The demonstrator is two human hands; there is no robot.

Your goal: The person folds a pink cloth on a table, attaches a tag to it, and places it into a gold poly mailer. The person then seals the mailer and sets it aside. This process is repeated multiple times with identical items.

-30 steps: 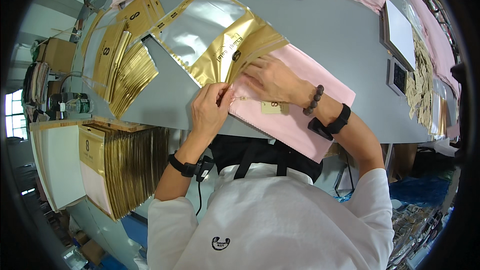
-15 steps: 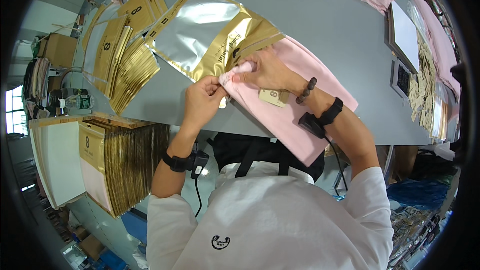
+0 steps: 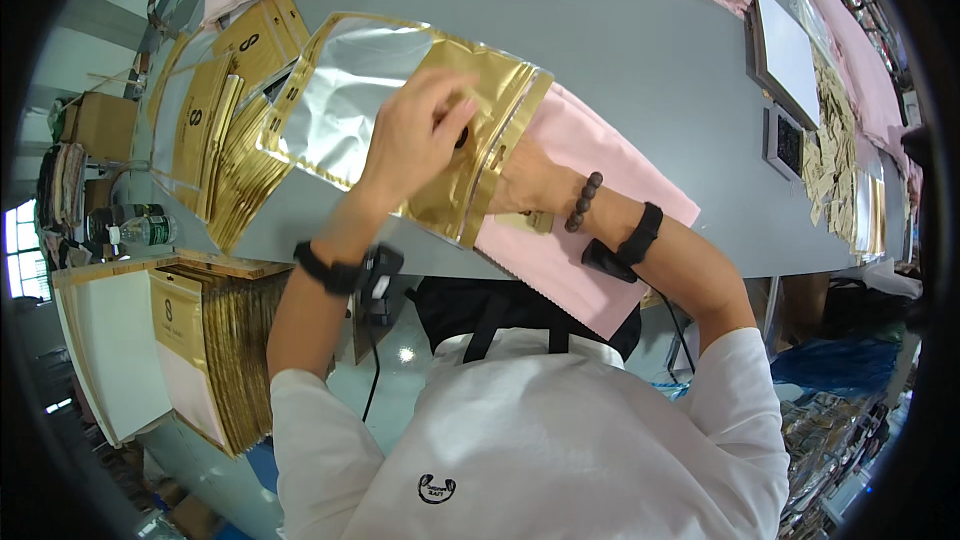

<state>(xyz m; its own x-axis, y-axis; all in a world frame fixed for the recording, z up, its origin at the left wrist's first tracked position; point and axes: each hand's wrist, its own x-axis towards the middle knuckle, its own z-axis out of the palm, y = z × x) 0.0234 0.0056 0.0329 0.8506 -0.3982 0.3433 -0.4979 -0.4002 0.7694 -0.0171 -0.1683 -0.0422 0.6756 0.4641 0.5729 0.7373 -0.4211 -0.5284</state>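
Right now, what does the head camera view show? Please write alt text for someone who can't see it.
A person's right hand is partly under the edge of a gold-and-silver bag, fingers hidden, beside folded pink cloth; the blurred left hand is over the bag. More gold bags lie to the left on a grey table.

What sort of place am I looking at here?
Probably a textile packing workshop: pink cloth lies on a grey table, a pile of gold bags sits at left, and a row of gold-topped bags stands beside the table.
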